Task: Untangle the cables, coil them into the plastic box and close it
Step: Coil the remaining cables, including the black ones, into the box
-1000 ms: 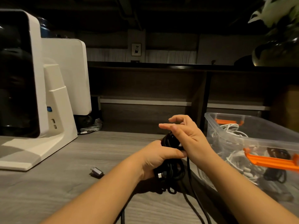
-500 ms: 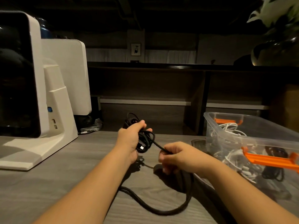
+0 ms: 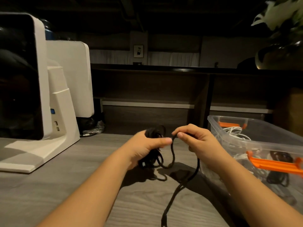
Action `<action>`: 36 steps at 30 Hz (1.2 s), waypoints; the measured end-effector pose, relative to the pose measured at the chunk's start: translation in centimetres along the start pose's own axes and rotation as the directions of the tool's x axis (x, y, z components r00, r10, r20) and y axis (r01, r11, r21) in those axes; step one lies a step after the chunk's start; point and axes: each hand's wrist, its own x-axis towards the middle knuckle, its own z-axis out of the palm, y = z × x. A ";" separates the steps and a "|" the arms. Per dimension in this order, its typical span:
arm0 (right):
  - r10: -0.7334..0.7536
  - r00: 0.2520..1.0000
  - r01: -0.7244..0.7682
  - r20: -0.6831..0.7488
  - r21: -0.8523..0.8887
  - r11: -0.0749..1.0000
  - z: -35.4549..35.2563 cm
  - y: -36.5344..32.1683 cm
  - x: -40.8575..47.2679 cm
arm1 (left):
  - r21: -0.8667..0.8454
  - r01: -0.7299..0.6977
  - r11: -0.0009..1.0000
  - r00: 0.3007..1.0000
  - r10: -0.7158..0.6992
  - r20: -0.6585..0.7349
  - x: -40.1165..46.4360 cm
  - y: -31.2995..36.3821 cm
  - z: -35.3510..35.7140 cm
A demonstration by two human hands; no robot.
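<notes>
My left hand (image 3: pixel 147 146) grips a bundle of coiled black cable (image 3: pixel 154 133) above the grey wooden table (image 3: pixel 65 169). Close beside it, my right hand (image 3: pixel 196 141) pinches the same cable's loose strand, which loops down between the hands and trails toward the table's front edge (image 3: pixel 172 199). To the right stands the clear plastic box (image 3: pixel 255 136), open, with orange latches (image 3: pixel 275 164). Inside it lie white cables (image 3: pixel 234 131) and a dark cable (image 3: pixel 278 177).
A white machine with a dark screen (image 3: pixel 41 95) fills the left of the table, a second white panel (image 3: pixel 72 76) behind it. A crumpled plastic bag (image 3: pixel 93 128) lies at the back. Dark shelving spans the rear. A plant in a pot (image 3: pixel 282 30) stands top right.
My hands have come together again at the table's middle. The right hand rose from the table to meet the left, bringing another turn of cable to the bundle; the slack loop on the table shrank.
</notes>
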 end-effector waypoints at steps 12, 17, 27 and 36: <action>0.215 0.976 -0.177 -0.019 0.497 0.849 2.0 -0.6 0.0 | -0.318 0.011 0.948 0.965 0.073 0.251 -1.3 0.0 3.7; 0.382 0.901 -0.433 0.204 0.452 0.780 2.0 -0.2 -0.1 | -0.250 0.003 0.968 0.961 0.067 0.268 -1.2 -0.1 3.4; 0.546 0.775 -0.625 0.319 0.515 0.586 1.9 0.0 -0.2 | -0.243 -0.153 0.958 0.975 0.186 0.120 -0.4 -0.9 4.1; 0.550 0.708 -0.697 0.443 0.315 0.644 1.2 -0.2 -0.3 | -0.424 -0.098 0.900 0.993 0.060 -0.103 0.1 -0.1 3.4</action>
